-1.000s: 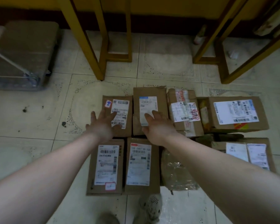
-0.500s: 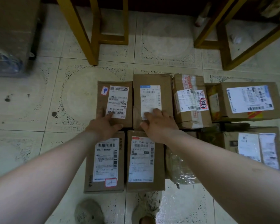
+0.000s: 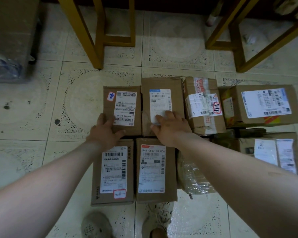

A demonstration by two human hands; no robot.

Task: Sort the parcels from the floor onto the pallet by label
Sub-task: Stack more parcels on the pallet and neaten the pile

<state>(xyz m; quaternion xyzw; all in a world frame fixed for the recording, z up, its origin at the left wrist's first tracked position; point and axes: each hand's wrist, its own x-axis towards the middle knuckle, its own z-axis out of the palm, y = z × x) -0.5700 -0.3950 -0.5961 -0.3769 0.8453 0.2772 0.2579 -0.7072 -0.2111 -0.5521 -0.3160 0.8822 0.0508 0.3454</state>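
pale patterned floor tiles [image 3: 86,103] carried two rows of parcels, all lying on the floor. yellow wooden frame legs [image 3: 86,31] stood behind them. a brown flat-topped platform [image 3: 12,31] sat at the far left, well apart from the boxes.

in the back row, the brown cardboard parcel with a blue-inked sticker [image 3: 126,93] lay at the left end. just beside it was the taller brown cardboard box with a blue-headed white label [image 3: 162,85]. then came a tape-wrapped brown box with a red-inked sticker [image 3: 203,103] and a wide brown box with a large white label [image 3: 263,103].

the front row held a long brown box with a red-framed sticker [image 3: 113,170] and a brown box labelled 948 c507 00 056 [image 3: 155,169], side by side. a clear-plastic-wrapped parcel [image 3: 193,177] and a brown box with two white labels [image 3: 273,152] lay further right.

the left hand [image 3: 107,133] grasped the near left corner of the blue-sticker parcel, fingers bent over its left edge and thumb spread along the near edge. the right hand [image 3: 172,127] lay released and flat on top of the taller box, its fingers resting on the lower part of the label.

two grey shoes [image 3: 96,225] showed at the bottom edge, just in front of the near boxes.
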